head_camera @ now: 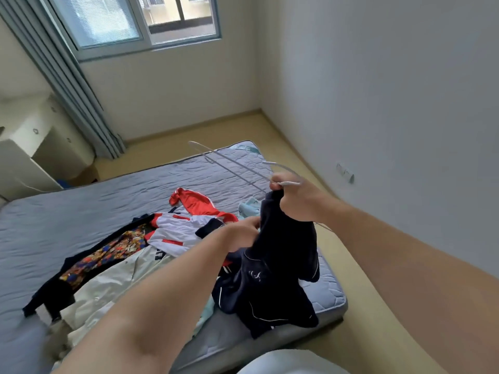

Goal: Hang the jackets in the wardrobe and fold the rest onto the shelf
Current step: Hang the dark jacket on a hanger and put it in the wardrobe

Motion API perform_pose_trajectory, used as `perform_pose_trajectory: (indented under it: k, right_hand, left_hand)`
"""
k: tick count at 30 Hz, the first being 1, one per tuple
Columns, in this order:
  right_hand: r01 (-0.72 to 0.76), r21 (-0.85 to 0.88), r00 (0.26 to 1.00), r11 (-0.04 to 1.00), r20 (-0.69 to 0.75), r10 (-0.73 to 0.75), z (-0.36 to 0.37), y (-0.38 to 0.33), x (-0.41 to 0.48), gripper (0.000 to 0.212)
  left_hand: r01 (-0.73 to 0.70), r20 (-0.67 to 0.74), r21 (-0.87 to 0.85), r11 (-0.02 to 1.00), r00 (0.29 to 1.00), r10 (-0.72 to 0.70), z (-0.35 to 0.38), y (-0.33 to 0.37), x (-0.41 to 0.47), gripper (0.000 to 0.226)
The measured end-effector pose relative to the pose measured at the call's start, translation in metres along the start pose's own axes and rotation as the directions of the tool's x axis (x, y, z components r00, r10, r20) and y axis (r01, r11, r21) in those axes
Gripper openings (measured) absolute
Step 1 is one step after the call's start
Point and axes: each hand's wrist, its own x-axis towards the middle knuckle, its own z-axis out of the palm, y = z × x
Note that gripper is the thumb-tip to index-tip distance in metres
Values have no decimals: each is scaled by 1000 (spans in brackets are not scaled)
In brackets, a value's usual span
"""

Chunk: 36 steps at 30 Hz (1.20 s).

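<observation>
- The left hand (243,233), at centre frame, has its grip closed to a pinch: the fingers curl into the cloth at the left edge of the navy jacket (278,265). The picture is slightly blurred there, so the finer finger placement is unclear.
- The navy jacket, with thin white piping, hangs bunched from the two hands. Its lower part rests heaped on the near right corner of the bed (81,211), at lower centre-right of the frame.
- The right hand (294,201), just above and right of the left, has a tightly closed grip. Its fingers wrap the neck of a pale wire hanger (224,156) and touch the gathered top of the jacket right beneath.
- The hanger's hook curves out above the knuckles, and one arm slants away to the upper left over the bed.
- Left of the hands, spread on the bed, lie a cream shirt (108,287), a dark garment with a flowered lining (108,252) and a red and white jacket (189,222).
- A pale teal garment (248,209) shows just behind the hands.
- Further off, in the upper left of the frame, are a white cabinet (35,147), a grey-blue curtain (67,76) and a window (135,20).
</observation>
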Motion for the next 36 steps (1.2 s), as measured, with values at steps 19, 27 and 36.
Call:
perform_pose_trajectory:
  k: [19,27,36]
  right_hand:
    - [-372,107,928,922,41,370,12,19,-11,55]
    - [-283,271,940,920,-112,322,16,11,-2,28]
    - [-243,350,920,905,-213,329,22,0,7,23]
  left_hand:
    - [-280,-401,315,907,827,395,-36,66,-16,29]
    - [-371,-361,265,890,818,448,-51,69,-29,46]
    - [-444,-439,663,603,422,793,-26,-7,-23,34]
